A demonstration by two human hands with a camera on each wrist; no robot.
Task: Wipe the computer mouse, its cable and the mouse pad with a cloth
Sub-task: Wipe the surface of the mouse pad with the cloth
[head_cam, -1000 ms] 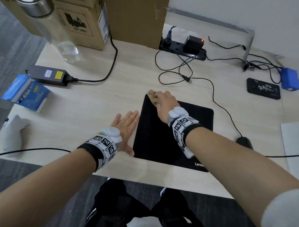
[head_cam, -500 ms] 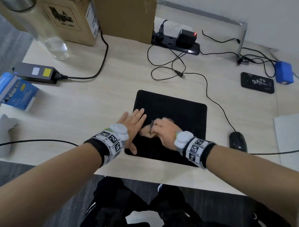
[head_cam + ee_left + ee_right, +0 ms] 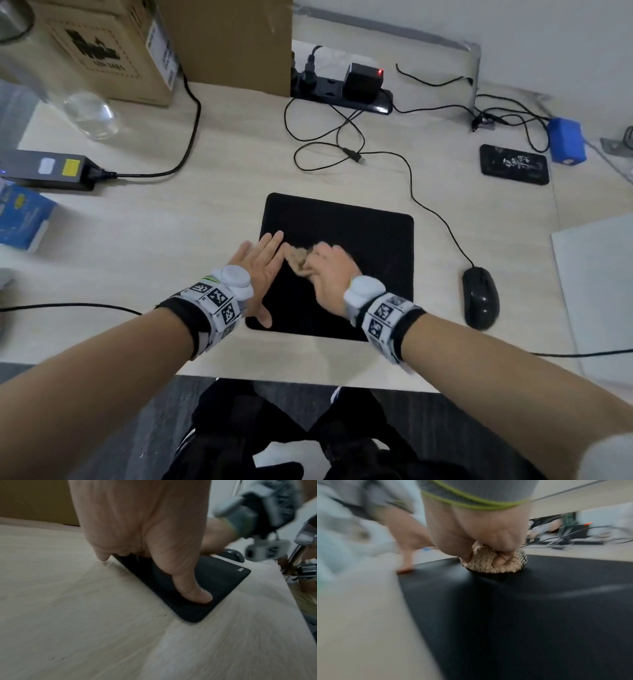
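Pressing mouse pad: left hand flat; right hand grip bunched round cloth.

The mouse pad is plain black, and the mouse and its cable are black too. The cloth is beige and fluffy, with a small black-and-white checked part at its right edge. The surface is pale wood with a fine grain. Far right lies a bright blue box; the cartons far left are brown.
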